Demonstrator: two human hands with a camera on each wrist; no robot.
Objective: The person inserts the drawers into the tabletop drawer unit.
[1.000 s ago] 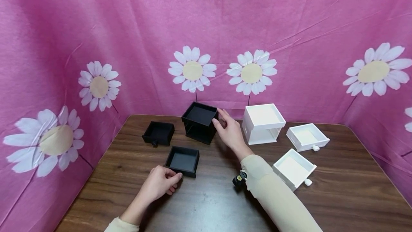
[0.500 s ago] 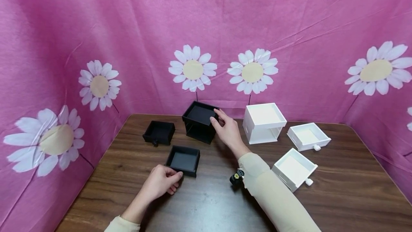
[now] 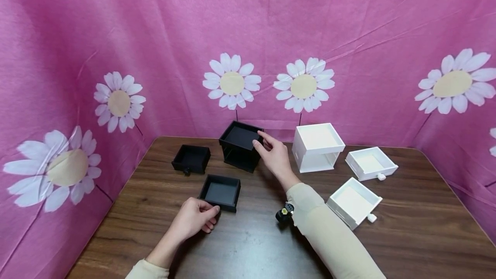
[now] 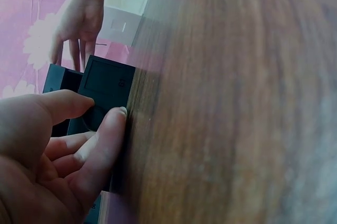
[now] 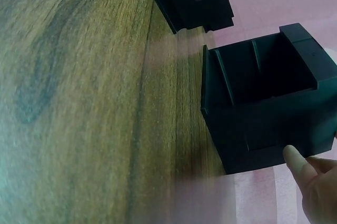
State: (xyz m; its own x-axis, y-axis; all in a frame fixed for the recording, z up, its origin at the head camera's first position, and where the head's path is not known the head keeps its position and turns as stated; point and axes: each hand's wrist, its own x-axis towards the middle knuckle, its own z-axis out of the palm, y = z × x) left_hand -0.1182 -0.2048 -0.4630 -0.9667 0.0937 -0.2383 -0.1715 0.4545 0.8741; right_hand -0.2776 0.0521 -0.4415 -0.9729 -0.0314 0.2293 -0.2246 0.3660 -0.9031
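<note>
My left hand (image 3: 193, 218) pinches the small knob on the front of a black drawer (image 3: 221, 192), which stands on the table with its open top up. In the left wrist view the thumb and a finger close round that knob (image 4: 93, 118). Behind the drawer stands a black cabinet (image 3: 241, 137) with a recessed top and an open front. My right hand (image 3: 276, 155) touches its right side, fingers spread and near the top rim. The right wrist view has the thumb (image 5: 296, 163) against the cabinet's side wall (image 5: 279, 129); its inside shows bare, with rails.
A second black drawer (image 3: 191, 159) lies left of the cabinet. To the right stand a white cabinet (image 3: 315, 150) and two white drawers, one at the back (image 3: 371, 163) and one nearer (image 3: 353, 201). A pink flowered cloth (image 3: 248, 20) hangs behind the table (image 3: 271, 253).
My right hand has shifted slightly left, with its fingers a little more bent at the black cabinet's right rim. The left hand and the drawers stay as they were.
</note>
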